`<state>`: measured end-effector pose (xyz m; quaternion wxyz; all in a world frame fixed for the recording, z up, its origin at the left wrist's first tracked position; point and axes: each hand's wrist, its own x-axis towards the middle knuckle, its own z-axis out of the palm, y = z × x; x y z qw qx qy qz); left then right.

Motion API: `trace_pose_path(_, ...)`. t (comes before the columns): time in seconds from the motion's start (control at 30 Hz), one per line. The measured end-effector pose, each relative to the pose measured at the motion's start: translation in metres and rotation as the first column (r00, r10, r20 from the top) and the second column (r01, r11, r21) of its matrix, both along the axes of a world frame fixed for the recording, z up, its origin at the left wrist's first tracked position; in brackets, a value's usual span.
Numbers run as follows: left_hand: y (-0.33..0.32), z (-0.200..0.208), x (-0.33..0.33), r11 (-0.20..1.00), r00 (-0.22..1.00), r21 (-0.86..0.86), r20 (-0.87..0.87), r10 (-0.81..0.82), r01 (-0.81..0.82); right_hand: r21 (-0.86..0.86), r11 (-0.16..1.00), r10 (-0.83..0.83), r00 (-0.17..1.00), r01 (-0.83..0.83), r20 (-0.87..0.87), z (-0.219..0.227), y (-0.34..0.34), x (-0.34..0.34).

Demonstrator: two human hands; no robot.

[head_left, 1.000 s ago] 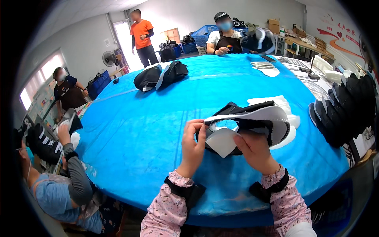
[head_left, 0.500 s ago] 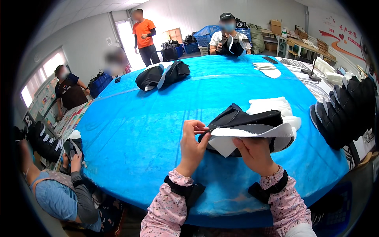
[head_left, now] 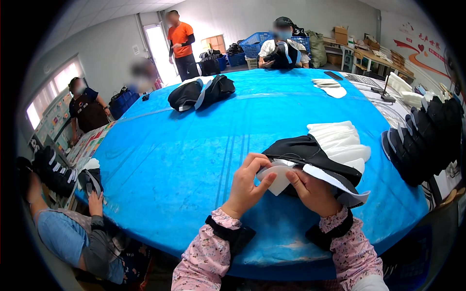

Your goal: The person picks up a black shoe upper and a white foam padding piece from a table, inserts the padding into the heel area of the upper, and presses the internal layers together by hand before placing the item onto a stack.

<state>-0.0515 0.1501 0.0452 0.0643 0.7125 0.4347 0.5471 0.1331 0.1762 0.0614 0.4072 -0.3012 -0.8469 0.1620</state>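
Note:
A black shoe upper (head_left: 306,150) with a pale sole-side edge lies tilted over the near right part of the blue-covered table. A thin white insert sheet (head_left: 277,183) pokes out of its near opening, curved and pointed at its lower end. My left hand (head_left: 246,188) pinches the left edge of that sheet, thumb in front. My right hand (head_left: 313,190) is closed, its thumb on the sheet's right edge and its other fingers hidden under the upper. Just behind the upper, several white insert sheets (head_left: 347,140) lie fanned in a pile.
A row of black shoe uppers (head_left: 422,140) stands at the right. Two black uppers (head_left: 213,92) lie across the table (head_left: 160,155). White sheets (head_left: 330,88) and a phone (head_left: 333,75) lie at the far right. A co-worker's hand (head_left: 95,203) holds an upper at the left.
The upper's pale edge has swung down to the right, and its opening now faces me. My left hand has gone from the upper's tip to the white insert sheet.

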Motion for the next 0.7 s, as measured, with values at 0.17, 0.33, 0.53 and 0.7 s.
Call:
trace_pose_path(0.17, -0.007, 0.001, 0.006, 0.972, 0.968, -0.196, 0.236, -0.081, 0.130, -0.105, 0.993, 0.053, 0.997, -0.058, -0.053, -0.007, 0.001, 0.001)
trace_pose_path(0.33, -0.003, 0.003, 0.006, 0.824, 0.804, -0.332, 0.549, -0.227, 0.459, 0.073, 0.997, 0.030, 0.998, -0.027, -0.051, -0.007, 0.006, 0.001)
trace_pose_path(0.53, -0.005, 0.007, 0.001, 0.831, 0.810, -0.360, 0.561, -0.171, 0.424, -0.087, 0.987, 0.137, 0.990, -0.138, -0.023, -0.001, 0.005, 0.000)
trace_pose_path(0.7, -0.005, 0.006, 0.001, 0.832, 0.817, -0.364, 0.551, -0.169, 0.418, -0.062, 0.991, 0.120, 0.993, -0.119, 0.011, -0.002, 0.005, 0.002)
